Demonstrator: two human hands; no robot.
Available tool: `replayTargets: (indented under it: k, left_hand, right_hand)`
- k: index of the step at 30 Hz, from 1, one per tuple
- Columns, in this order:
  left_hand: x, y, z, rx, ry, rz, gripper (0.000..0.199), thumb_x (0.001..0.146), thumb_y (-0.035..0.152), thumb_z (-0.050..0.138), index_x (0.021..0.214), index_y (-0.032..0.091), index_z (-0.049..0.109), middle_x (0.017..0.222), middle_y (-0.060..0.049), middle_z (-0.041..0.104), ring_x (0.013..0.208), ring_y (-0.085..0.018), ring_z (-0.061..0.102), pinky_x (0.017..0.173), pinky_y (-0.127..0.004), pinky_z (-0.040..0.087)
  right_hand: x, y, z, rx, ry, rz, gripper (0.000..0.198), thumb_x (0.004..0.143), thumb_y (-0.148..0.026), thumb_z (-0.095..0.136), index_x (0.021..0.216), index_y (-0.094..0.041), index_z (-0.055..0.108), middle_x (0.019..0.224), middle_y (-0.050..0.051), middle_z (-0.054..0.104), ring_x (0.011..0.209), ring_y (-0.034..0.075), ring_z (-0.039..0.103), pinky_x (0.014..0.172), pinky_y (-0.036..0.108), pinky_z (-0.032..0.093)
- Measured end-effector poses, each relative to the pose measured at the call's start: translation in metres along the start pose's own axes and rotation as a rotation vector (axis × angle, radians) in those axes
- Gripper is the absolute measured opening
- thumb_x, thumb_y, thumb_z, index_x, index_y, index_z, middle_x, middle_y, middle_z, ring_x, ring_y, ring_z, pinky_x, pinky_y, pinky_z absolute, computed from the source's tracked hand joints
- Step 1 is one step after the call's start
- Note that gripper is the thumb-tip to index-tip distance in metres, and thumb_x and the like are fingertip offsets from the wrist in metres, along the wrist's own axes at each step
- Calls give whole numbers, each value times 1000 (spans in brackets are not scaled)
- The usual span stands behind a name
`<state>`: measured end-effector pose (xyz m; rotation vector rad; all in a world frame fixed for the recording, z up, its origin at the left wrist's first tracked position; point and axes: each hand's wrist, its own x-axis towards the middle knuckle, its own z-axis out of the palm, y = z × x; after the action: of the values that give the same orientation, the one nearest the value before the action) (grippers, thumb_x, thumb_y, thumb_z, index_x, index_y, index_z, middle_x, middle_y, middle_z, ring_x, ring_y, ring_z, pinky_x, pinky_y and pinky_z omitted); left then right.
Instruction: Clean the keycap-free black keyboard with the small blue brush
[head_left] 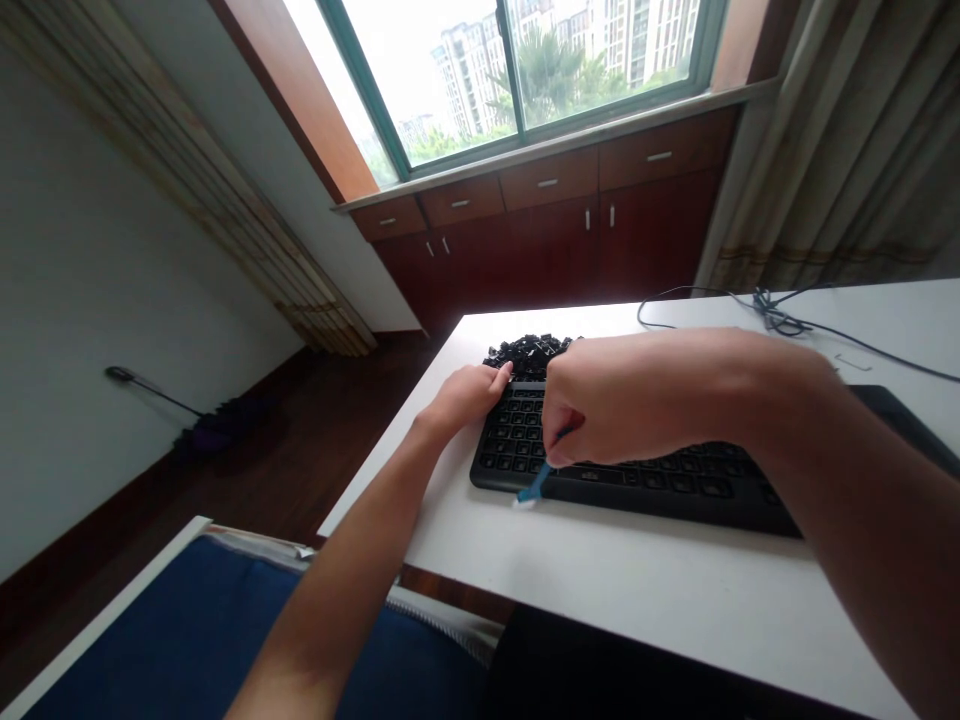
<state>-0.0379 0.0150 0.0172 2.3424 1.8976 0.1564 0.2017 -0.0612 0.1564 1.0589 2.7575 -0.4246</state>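
A black keyboard [510, 430] with its keycaps off lies on the white table. My left hand [478, 392] grips its far left corner, thumb on top. In my right hand [574, 410], closed in a fist above the keyboard, is a blue toothbrush [534, 487]. Its white bristle end points down past the keyboard's near edge, over the tabletop. A heap of loose black keycaps [529, 352] sits just behind the keyboard, between the two hands. My right hand and forearm cover much of the keyboard's middle and right.
The white table [450, 545] has a thin dark cable [784, 318] at its back right. A blue-covered seat or bed with a pale frame [199, 525] stands at the lower left. Beyond the table are wooden cabinets [525, 250] under a window. An umbrella-like object [214, 430] leans by the wall.
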Motion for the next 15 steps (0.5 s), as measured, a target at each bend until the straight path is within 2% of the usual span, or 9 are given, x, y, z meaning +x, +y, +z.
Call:
replayTargets:
  k: [4,6,8,11,13,15]
  left_hand:
    - [2,-3,3,22,-11,-19,59,95,54,30,87,17,76,89,-11,74,81,-25,65,68,-30,44]
    - [2,-3,4,23,-4,-8,63,96,53,26,83,16,76,87,-11,74,79,-24,65,68,-30,43]
    - [2,-2,3,19,7,12,63,96,52,24,82,17,75,86,-11,74,78,-23,64,67,-30,42]
    - [0,0,1,18,1,26,62,96,51,25,83,17,75,87,-10,74,78,-23,65,65,-30,41]
    - [0,1,-1,27,-14,24,61,96,52,26,83,17,75,87,-10,74,80,-24,65,65,-30,41]
    - [0,2,-1,35,-22,19,62,96,52,26,83,17,75,88,-10,74,81,-24,66,66,-29,41]
  right_hand:
    - [10,3,3,-16,157,17,21,80,-36,56,85,-20,68,64,1,61,44,10,45,44,27,28]
    - [13,3,5,-27,138,33,19,79,-31,56,86,-19,69,61,1,59,45,10,43,45,27,29]
    - [12,3,5,-22,52,23,17,77,-30,56,81,-18,68,58,1,58,44,10,41,46,27,29]
    - [10,3,3,11,-33,-43,20,77,-35,57,74,-19,68,58,0,59,42,10,41,45,27,28]
    - [10,4,2,26,30,-75,23,78,-38,56,77,-19,69,62,1,62,44,10,43,45,28,28]
    - [12,4,2,12,110,-50,25,81,-38,53,83,-19,70,68,3,64,48,10,46,47,27,30]
